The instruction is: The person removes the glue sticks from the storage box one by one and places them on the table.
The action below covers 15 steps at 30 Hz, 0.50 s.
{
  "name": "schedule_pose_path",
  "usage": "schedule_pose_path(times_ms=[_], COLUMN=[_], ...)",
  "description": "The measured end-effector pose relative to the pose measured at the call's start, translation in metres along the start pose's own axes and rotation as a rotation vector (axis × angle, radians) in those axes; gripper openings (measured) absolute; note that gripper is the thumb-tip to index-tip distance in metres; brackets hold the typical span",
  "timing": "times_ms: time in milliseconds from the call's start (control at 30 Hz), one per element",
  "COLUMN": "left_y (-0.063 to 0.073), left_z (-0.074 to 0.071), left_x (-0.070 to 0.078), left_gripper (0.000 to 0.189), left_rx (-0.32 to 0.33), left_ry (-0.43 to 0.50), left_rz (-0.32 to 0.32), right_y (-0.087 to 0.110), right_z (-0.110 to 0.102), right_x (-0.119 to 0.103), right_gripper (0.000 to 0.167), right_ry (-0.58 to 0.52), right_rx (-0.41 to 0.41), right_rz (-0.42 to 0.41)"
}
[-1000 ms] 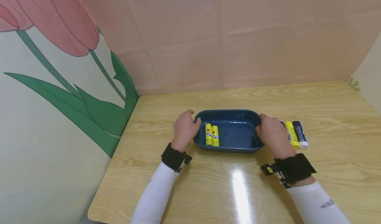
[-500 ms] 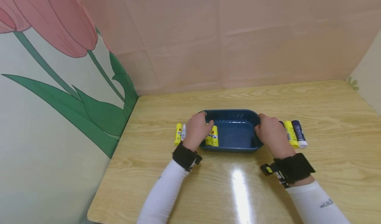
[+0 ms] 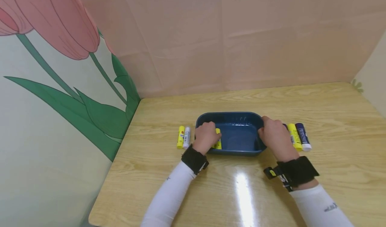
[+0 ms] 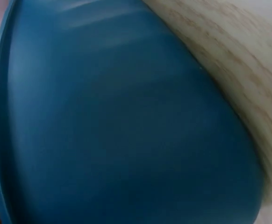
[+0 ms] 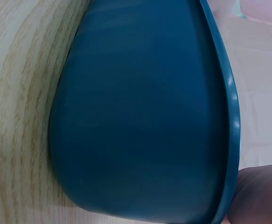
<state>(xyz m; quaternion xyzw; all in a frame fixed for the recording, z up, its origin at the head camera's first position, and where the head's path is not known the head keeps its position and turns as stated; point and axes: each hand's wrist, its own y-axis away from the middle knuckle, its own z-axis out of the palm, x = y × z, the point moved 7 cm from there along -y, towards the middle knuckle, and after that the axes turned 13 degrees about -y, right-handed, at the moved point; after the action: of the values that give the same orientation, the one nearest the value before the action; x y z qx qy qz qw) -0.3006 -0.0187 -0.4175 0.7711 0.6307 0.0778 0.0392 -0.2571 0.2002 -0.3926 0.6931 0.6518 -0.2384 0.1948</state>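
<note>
A dark blue oblong tray stands on the wooden table. My right hand grips its right end, the thumb over the rim. Inside the tray's left end my left hand reaches down over the yellow glue sticks; its fingertips are hidden, and I cannot tell whether they pinch one. One yellow glue stick shows beside the left thumb; the other is mostly covered by the hand. Both wrist views are filled by the outer wall of the tray, and the right one also shows a finger near the rim.
Left of the tray lie a yellow glue stick and a white glue stick. On the right, another yellow glue stick and a dark blue one with a white end lie together, partly behind my right hand. A pink-covered wall borders the back.
My left hand has moved right, from the tray's left rim to over the glue sticks inside, uncovering the two on the table at left. The right hand keeps its grip.
</note>
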Motion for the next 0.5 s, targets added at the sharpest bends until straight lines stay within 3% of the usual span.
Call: schedule_pose_path(times_ms=[500], left_y=[-0.0053], left_z=[0.0031], left_x=[0.0098], left_gripper=[0.027], left_rx=[0.094], left_ry=[-0.086], left_rz=[0.038], right_y=[-0.0018], right_z=[0.0026], right_x=[-0.0010], right_gripper=[0.042], right_ry=[-0.012], right_rx=[-0.013], right_rz=[0.012])
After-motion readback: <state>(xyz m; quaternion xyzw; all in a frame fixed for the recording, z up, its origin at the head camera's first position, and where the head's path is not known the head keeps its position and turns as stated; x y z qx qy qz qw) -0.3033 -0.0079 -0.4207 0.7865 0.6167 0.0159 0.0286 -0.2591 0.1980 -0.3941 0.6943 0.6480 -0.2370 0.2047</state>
